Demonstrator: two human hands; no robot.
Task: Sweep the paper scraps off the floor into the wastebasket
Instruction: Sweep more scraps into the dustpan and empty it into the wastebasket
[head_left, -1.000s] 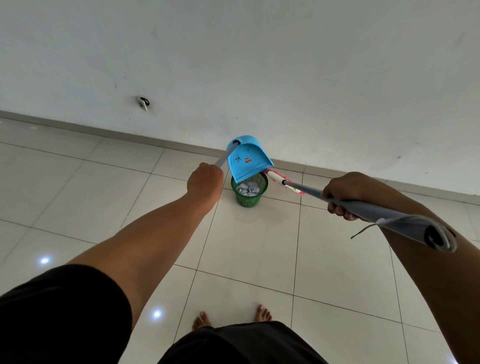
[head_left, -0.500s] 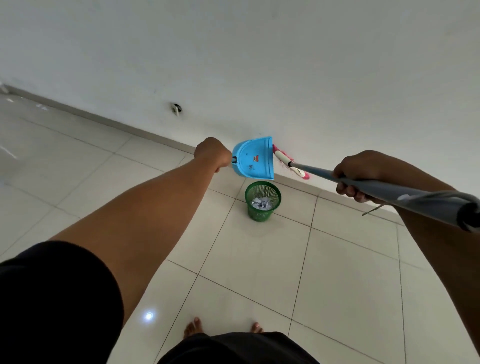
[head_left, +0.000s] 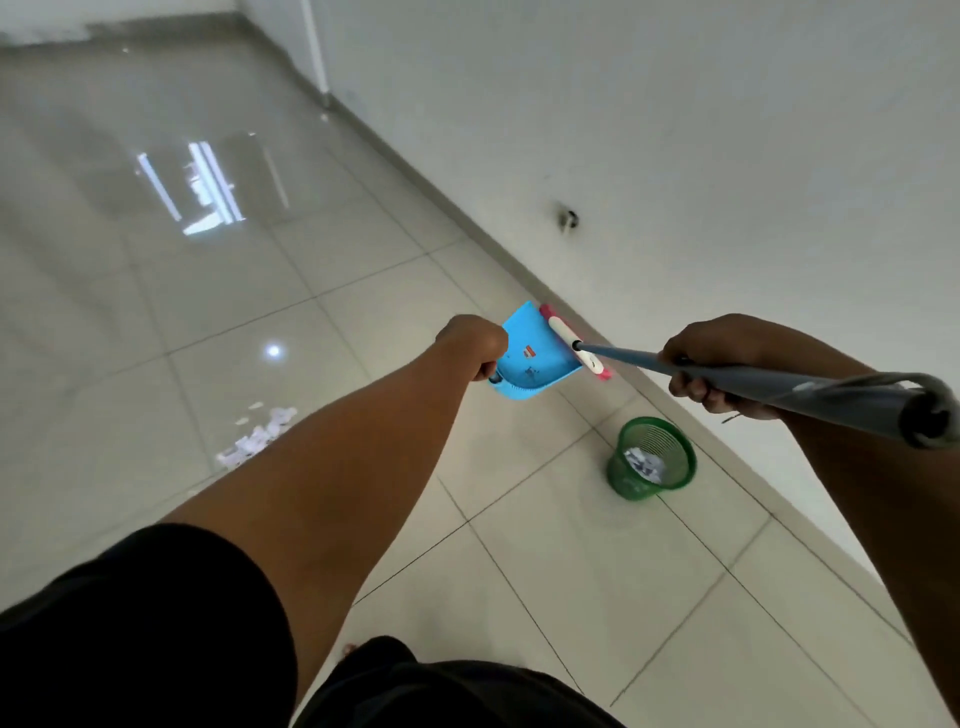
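My left hand grips the handle of a blue dustpan, held up in the air above the floor. My right hand is closed around the grey handle of a broom, whose pink and white head sits just behind the dustpan. A green mesh wastebasket stands on the tiles below and right of the dustpan, with white paper scraps inside. A pile of white paper scraps lies on the floor to the left, partly hidden by my left forearm.
A white wall with a grey skirting runs diagonally along the right, close behind the wastebasket. A small fitting sticks out of the wall. Glossy tiles stretch away to the left and far end.
The view has swung left. The dustpan has lifted away from over the wastebasket and moved left of it. The scrap pile on the floor has come into view.
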